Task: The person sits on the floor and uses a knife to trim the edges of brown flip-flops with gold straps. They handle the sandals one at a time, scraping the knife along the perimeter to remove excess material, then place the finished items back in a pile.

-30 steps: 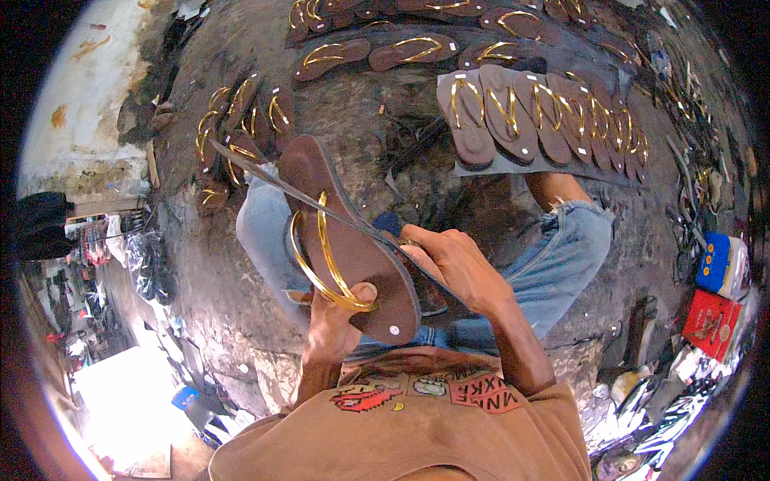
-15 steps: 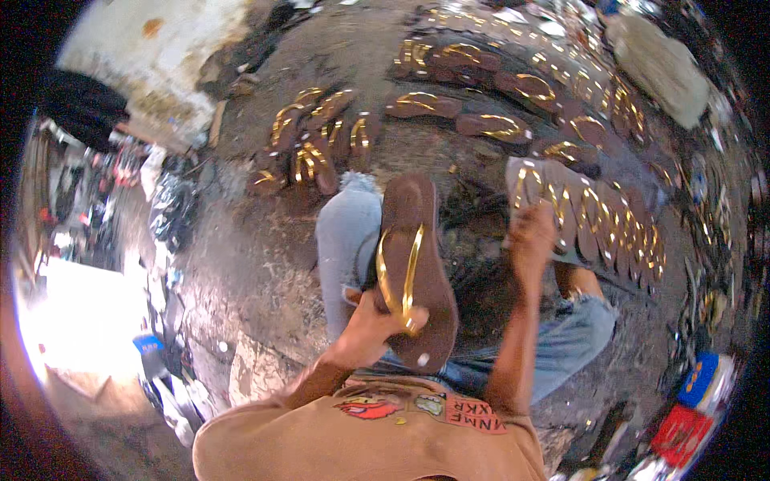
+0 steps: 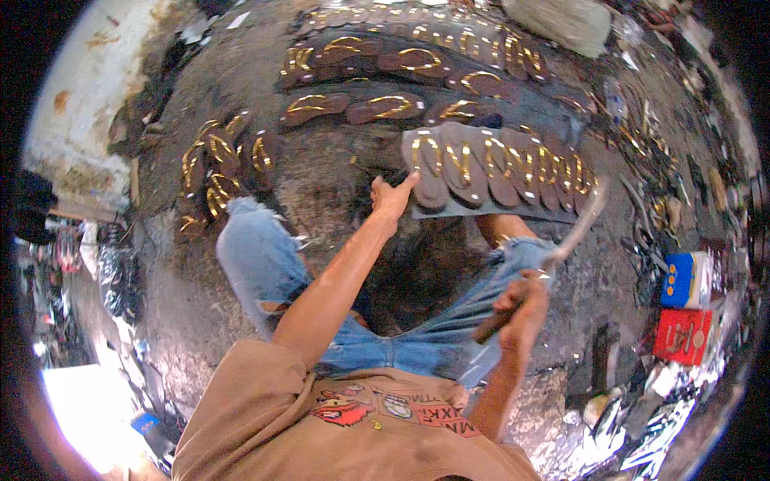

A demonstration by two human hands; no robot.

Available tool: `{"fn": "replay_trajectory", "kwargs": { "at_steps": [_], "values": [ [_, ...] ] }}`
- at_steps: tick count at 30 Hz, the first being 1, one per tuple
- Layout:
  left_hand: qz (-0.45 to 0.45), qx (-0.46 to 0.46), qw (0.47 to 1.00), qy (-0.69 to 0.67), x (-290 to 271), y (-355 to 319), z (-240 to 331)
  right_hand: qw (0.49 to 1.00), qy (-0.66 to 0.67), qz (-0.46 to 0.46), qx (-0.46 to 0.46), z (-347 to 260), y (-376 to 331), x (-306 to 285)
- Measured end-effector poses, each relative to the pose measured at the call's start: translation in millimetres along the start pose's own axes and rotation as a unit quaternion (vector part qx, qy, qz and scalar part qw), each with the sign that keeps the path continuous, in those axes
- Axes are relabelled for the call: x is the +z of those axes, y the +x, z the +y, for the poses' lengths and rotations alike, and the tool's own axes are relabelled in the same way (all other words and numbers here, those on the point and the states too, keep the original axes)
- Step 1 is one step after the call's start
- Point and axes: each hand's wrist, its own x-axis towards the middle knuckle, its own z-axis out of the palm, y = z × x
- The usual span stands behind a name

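Observation:
My left hand (image 3: 391, 199) reaches forward past my knees, its fingers curled at a small dark thing (image 3: 393, 175) that I cannot make out. Just right of it, several brown flip-flops (image 3: 463, 164) with shiny gold straps overlap in a row on a grey sheet (image 3: 433, 212). My right hand (image 3: 521, 311), over my right thigh, is closed round the brown handle (image 3: 491, 327) of a long knife-like tool. Its curved metal end (image 3: 579, 231), blurred, points up and away, passing in front of the right end of the row in this view.
More gold-strapped flip-flops (image 3: 385, 107) lie in rows farther off, and a loose cluster (image 3: 220, 152) lies at the left. A pale sack (image 3: 561, 24) is at the far right. Blue (image 3: 679, 280) and red (image 3: 682, 336) boxes stand at the right, among scraps.
The flip-flop my left hand held over my lap is no longer there; that hand has stretched forward. My right hand has come back from the row and now holds the knife-like tool. The view has turned right.

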Motion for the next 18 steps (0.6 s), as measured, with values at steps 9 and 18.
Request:
{"fn": "replay_trajectory", "kwargs": {
  "at_steps": [9, 18],
  "values": [
    [-0.085, 0.085, 0.984, 0.129, 43.1, 18.2, 39.7, 0.975, -0.128, -0.179, -0.001, 44.6, 6.2, 71.6],
    [-0.174, 0.011, 0.982, 0.076, -38.9, 29.2, 78.7, 0.904, -0.360, -0.232, -0.005, 60.9, -15.6, 71.6]
  ]
}}
